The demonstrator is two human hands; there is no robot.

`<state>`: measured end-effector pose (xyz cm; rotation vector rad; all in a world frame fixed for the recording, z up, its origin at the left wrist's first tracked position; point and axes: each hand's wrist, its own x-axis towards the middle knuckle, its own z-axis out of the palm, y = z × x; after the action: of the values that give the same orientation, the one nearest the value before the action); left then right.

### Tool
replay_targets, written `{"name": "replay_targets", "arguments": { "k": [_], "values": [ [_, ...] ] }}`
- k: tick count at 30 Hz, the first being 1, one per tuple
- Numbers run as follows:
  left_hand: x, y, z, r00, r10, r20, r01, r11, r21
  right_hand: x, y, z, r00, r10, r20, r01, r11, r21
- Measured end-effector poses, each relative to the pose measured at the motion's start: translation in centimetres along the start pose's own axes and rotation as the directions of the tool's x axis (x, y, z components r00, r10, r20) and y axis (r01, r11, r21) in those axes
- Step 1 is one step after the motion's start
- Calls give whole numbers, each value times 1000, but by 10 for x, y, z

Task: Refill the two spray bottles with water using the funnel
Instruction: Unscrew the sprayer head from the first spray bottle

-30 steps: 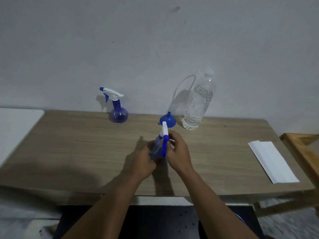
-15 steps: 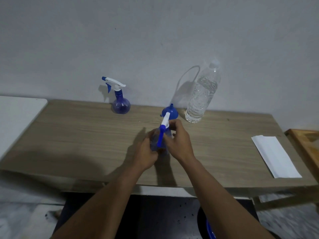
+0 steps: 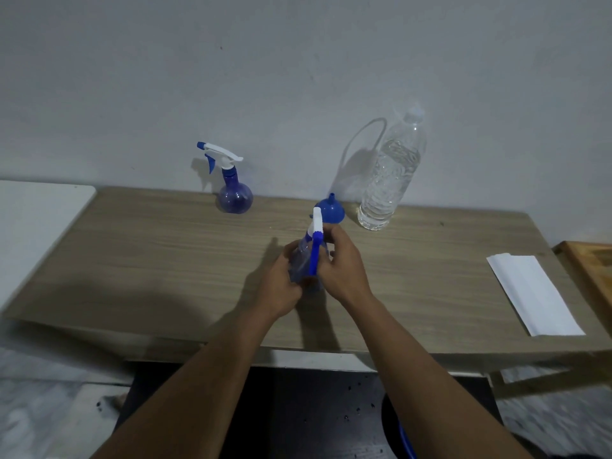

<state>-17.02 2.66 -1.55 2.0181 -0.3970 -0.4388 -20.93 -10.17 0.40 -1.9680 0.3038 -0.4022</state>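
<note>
Tilted less than before, the near spray bottle [image 3: 303, 260] was gripped midway along the bench [image 3: 149, 260] by the left hand [image 3: 281, 286], its head pinched by the right hand [image 3: 344, 270]. Funnel [image 3: 332, 212], water bottle [image 3: 387, 180] and second spray bottle [image 3: 235, 197] were ranged along the far edge, with bare wood left either side.

Two spray bottles [image 3: 235, 202] [image 3: 300, 261], one funnel [image 3: 331, 212], one water bottle [image 3: 387, 180] (clear), one white paper [image 3: 533, 293].

Dim, bluish light; soft shadows fall leftward; edges blurred and bowed.
</note>
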Motion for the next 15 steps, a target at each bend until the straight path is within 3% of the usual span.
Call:
{"name": "replay_targets", "arguments": {
  "k": [15],
  "values": [
    [3,-2,1,999,41,-4,-41,999,-17,-5,-6,1,999,21,-32,-21,1000,-11]
  ]
}}
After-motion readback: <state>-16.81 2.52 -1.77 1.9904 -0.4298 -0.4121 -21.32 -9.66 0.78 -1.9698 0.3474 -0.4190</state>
